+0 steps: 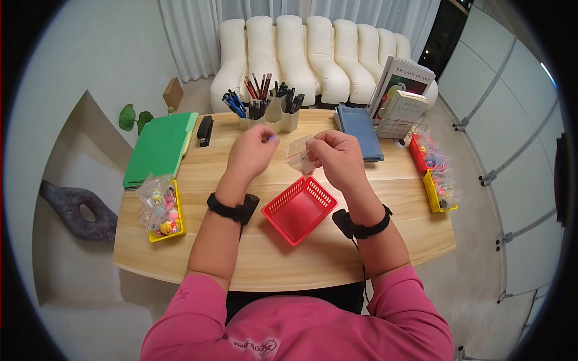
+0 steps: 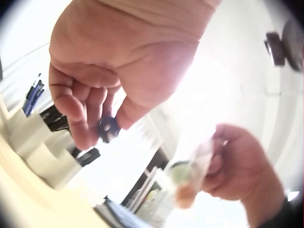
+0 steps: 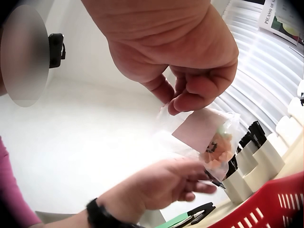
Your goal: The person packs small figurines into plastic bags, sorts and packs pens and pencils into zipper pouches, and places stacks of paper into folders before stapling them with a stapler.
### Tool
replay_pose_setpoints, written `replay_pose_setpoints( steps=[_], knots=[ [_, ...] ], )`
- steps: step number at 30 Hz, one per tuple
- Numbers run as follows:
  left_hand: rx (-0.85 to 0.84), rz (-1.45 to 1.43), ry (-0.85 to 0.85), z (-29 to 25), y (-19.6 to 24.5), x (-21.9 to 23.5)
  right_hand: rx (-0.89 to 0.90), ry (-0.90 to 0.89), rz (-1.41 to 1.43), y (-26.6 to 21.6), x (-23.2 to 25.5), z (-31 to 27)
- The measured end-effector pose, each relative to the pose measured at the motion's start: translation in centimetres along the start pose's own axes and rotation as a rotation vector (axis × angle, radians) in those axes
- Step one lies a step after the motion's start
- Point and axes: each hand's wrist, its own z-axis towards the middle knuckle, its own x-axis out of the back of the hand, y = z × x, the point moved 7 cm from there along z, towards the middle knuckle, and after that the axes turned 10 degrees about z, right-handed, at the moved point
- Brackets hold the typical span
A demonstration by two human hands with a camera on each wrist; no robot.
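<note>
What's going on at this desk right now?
A seated person is working with a clear bag of small coloured items. The right hand pinches the bag up off the table; the left hand, beside it, holds a small dark piece, too blurred to identify. The red basket sits on the table between the forearms. More bagged items fill the yellow basket on the left.

Basket (image 1: 299,218): solid red. Folder (image 1: 158,147): green. Stapler (image 1: 205,131): black. Surface (image 1: 385,222): light tan, wood grain pattern. Shirt (image 1: 289,331): pink, white print on chest. Sofa (image 1: 295,51): cream. Left tray (image 1: 165,236): yellow.
</note>
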Motion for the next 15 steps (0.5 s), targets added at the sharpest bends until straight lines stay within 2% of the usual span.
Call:
replay_pose_setpoints(
  steps=[1, 2, 4, 5, 7, 8, 10, 15],
  knots=[
    [0.041, -0.404, 0.054, -0.1, 0.8, 1.2, -0.008, -0.004, 0.005, 0.1, 0.0, 0.0],
    [0.041, -0.403, 0.052, -0.7, 1.8, 2.1, -0.008, -0.002, 0.006, 0.2, 0.1, 0.1],
    [-0.064, -0.845, 0.075, -2.6, 5.4, 4.6, -0.029, -0.014, -0.006, 0.8, 0.1, 0.4],
    [-0.063, -0.846, 0.077, -3.1, 5.9, 4.7, -0.029, -0.016, -0.007, 1.0, 0.1, 0.4],
    [-0.237, -0.902, -0.002, -3.9, 8.0, 4.6, -0.028, -0.026, 0.046, 1.3, -0.1, 0.4],
    [-0.238, -0.902, 0.001, -3.9, 7.7, 4.3, -0.027, -0.028, 0.045, 1.4, -0.1, 0.4],
    [-0.259, -0.752, -0.104, -3.8, 7.8, 2.9, 0.017, -0.019, 0.065, 1.2, 0.1, 0.4],
    [-0.225, -0.585, -0.122, -4.4, 8.4, 3.5, 0.028, -0.001, 0.076, 0.7, 0.4, 0.5]
  ],
)
